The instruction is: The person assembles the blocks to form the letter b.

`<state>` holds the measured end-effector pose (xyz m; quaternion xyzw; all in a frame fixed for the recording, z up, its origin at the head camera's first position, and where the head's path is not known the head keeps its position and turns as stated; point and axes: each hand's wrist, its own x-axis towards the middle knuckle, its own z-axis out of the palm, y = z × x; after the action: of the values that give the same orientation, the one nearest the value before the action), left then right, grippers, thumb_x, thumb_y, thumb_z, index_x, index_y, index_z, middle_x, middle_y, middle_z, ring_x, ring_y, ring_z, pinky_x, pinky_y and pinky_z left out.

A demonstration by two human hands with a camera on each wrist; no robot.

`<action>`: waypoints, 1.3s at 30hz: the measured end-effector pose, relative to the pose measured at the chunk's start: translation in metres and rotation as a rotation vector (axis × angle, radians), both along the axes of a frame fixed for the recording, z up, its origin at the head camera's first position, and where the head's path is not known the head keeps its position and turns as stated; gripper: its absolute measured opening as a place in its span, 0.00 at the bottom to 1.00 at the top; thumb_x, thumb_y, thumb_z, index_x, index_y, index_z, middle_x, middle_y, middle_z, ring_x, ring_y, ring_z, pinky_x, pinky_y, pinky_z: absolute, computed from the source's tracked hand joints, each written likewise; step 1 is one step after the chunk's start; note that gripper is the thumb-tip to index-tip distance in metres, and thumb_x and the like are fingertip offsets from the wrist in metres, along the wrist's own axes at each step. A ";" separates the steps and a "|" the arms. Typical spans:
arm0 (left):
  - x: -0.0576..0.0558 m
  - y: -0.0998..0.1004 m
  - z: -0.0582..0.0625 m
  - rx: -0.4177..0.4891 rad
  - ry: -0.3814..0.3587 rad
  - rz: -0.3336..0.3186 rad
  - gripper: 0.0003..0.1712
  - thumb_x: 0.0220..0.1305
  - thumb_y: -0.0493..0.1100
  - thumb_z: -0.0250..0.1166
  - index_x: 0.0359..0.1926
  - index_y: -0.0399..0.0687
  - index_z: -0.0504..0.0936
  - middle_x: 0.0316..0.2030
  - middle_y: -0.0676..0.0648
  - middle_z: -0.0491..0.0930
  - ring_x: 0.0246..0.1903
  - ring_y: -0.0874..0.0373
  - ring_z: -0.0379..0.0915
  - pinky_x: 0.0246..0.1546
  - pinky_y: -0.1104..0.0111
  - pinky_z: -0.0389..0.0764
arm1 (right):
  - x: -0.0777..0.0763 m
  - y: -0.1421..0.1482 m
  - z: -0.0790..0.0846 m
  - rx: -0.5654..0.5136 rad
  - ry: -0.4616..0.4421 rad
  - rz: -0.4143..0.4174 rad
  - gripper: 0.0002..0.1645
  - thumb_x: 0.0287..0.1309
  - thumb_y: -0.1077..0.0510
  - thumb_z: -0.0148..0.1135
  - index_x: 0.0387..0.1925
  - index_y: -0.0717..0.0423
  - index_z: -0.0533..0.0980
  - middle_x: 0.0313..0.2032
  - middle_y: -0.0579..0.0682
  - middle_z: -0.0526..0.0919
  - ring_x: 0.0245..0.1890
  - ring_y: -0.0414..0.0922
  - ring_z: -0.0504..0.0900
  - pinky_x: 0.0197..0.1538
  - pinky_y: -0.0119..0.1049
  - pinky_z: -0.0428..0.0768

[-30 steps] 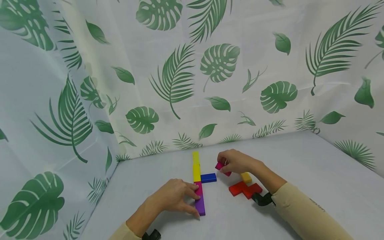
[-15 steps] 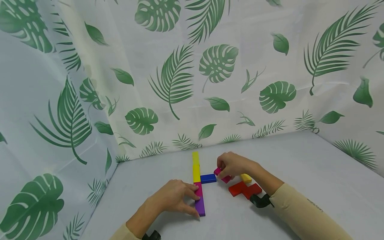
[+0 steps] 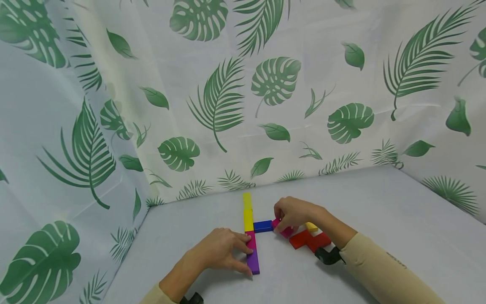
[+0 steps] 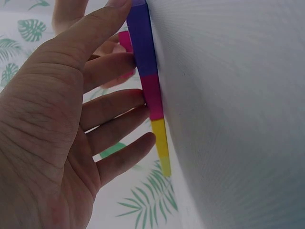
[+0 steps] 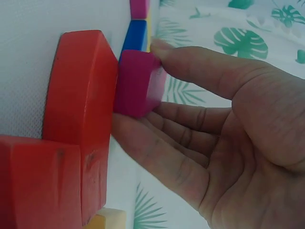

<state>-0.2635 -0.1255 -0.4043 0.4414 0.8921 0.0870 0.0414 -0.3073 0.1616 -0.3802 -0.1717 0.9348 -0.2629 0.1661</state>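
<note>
A straight row of flat blocks runs away from me on the table: a purple block [image 3: 253, 263] nearest, a magenta block [image 3: 251, 241], then a yellow block [image 3: 248, 220] and a pale yellow block [image 3: 247, 201]. My left hand [image 3: 218, 250] rests along the row's left side, fingertips on the magenta and purple blocks, thumb by the purple end. A blue block [image 3: 263, 226] juts rightward from the yellow one. Between thumb and fingers, my right hand [image 3: 295, 212] pinches a second magenta block [image 5: 132, 83], right at the blue block's outer end and partly hidden by the fingers.
A red stepped piece [image 3: 310, 240] lies just right of the pinched block, close to the right wrist. Behind it, an orange-yellow block [image 3: 312, 227] shows partly. The table [image 3: 212, 211] is white and backed by a leaf-printed cloth [image 3: 243, 143].
My right hand has come down and slightly toward me, bringing its magenta block to the blue block's end. The left hand keeps its place on the row.
</note>
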 end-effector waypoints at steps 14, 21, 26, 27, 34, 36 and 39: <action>0.000 0.000 -0.002 0.000 0.026 -0.019 0.34 0.50 0.80 0.69 0.53 0.73 0.90 0.61 0.61 0.83 0.64 0.65 0.78 0.63 0.55 0.81 | 0.002 0.001 -0.002 0.027 -0.014 0.003 0.18 0.52 0.54 0.82 0.39 0.51 0.80 0.34 0.49 0.81 0.33 0.44 0.84 0.33 0.37 0.89; -0.001 0.000 -0.003 0.003 0.033 -0.019 0.34 0.50 0.81 0.69 0.53 0.73 0.89 0.61 0.62 0.83 0.64 0.66 0.78 0.63 0.57 0.81 | 0.001 0.002 -0.003 0.040 -0.007 0.002 0.17 0.52 0.54 0.82 0.38 0.51 0.80 0.33 0.49 0.81 0.32 0.44 0.84 0.33 0.37 0.89; -0.001 0.001 -0.003 -0.001 0.024 -0.014 0.34 0.50 0.80 0.70 0.53 0.73 0.89 0.61 0.62 0.83 0.64 0.66 0.78 0.64 0.56 0.81 | 0.001 0.003 -0.005 0.063 0.009 0.000 0.17 0.52 0.54 0.82 0.37 0.51 0.80 0.33 0.49 0.81 0.32 0.44 0.83 0.33 0.35 0.88; -0.001 0.001 -0.003 0.000 0.021 -0.014 0.34 0.50 0.80 0.70 0.53 0.73 0.89 0.61 0.62 0.83 0.64 0.66 0.78 0.64 0.56 0.81 | 0.001 0.003 -0.005 0.068 0.014 0.000 0.17 0.51 0.54 0.82 0.37 0.51 0.80 0.33 0.48 0.81 0.32 0.44 0.83 0.33 0.35 0.88; 0.000 0.000 -0.001 0.007 0.022 -0.018 0.33 0.50 0.80 0.70 0.53 0.73 0.90 0.60 0.62 0.84 0.64 0.66 0.78 0.64 0.55 0.81 | 0.001 0.001 -0.007 0.090 0.047 -0.004 0.17 0.50 0.54 0.83 0.37 0.51 0.81 0.33 0.48 0.80 0.33 0.45 0.82 0.33 0.35 0.87; 0.000 0.000 -0.001 0.005 0.028 -0.019 0.33 0.50 0.80 0.70 0.53 0.72 0.90 0.60 0.61 0.84 0.64 0.66 0.78 0.64 0.55 0.81 | 0.001 0.001 -0.007 0.092 0.056 -0.006 0.18 0.50 0.53 0.83 0.37 0.51 0.82 0.33 0.48 0.80 0.33 0.45 0.81 0.33 0.35 0.87; 0.000 0.001 0.000 0.001 0.028 -0.017 0.33 0.50 0.79 0.71 0.53 0.72 0.90 0.60 0.61 0.84 0.63 0.65 0.79 0.63 0.55 0.81 | 0.001 0.000 -0.008 0.092 0.069 -0.004 0.18 0.49 0.52 0.83 0.38 0.51 0.82 0.33 0.47 0.80 0.33 0.45 0.81 0.33 0.35 0.87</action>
<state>-0.2632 -0.1245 -0.4047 0.4503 0.8887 0.0808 0.0294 -0.3064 0.1614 -0.3883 -0.1710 0.9514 -0.2137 0.1409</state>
